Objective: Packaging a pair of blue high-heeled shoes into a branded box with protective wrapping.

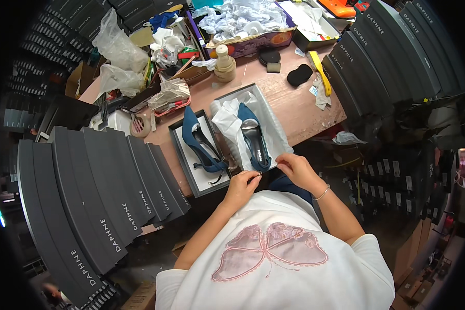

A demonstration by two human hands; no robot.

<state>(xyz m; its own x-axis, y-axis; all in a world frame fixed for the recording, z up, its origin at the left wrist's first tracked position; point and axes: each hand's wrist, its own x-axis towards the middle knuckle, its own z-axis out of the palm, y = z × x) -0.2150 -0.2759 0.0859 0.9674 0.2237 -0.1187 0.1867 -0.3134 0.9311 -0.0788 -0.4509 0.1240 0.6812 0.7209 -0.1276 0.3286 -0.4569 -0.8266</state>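
A dark blue pointed high-heeled shoe (254, 138) lies on white tissue paper (227, 120) in an open shoebox (277, 123), its heel end toward me. Just behind that heel, my left hand (241, 187) is closed, thumb and forefinger pinching a small dark bit that looks like the ankle strap. Right of the heel, at the box's near edge, my right hand (298, 170) is closed in a pinch; what it holds is too small to make out. The matching blue shoe (196, 142) lies on its side in the grey box lid (180, 150), a loose strap beside it.
Stacks of dark grey shoeboxes rise at left (88, 191) and right (380, 51) of the pinkish table (305, 111). Toward the back are a pump bottle (224, 64), black sponge (299, 75), yellow-handled tool (320, 72), tape roll (139, 125) and a carton of crumpled white paper (253, 44).
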